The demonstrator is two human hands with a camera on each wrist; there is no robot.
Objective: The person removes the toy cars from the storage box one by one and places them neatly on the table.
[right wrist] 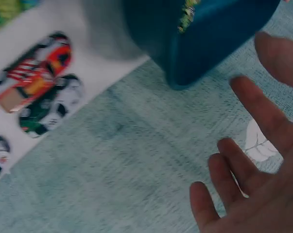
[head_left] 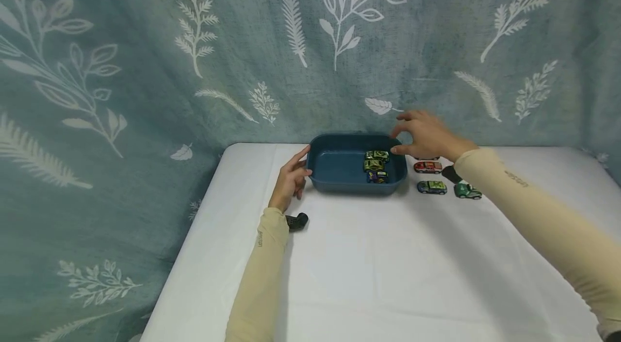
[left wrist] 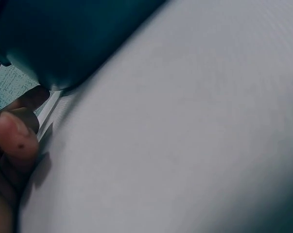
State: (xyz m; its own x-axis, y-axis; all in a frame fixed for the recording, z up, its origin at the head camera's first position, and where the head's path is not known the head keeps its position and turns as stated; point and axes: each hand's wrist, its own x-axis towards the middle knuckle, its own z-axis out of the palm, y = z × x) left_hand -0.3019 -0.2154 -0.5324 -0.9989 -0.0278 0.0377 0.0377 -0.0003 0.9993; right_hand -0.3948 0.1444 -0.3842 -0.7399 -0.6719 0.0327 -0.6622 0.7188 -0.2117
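Toward the back of the white table [head_left: 368,255] sits a dark blue tub [head_left: 339,169], three toy cars [head_left: 375,165] bunched in its right end. Its left wall meets the fingers of the left hand [head_left: 290,180], which lie fairly straight against it, seemingly to steady it. Above the tub's far right corner hovers the right hand [head_left: 427,136], fingers spread and holding nothing. Just right of the tub, more toy cars wait in rows, a red car [head_left: 428,167] nearest that hand.
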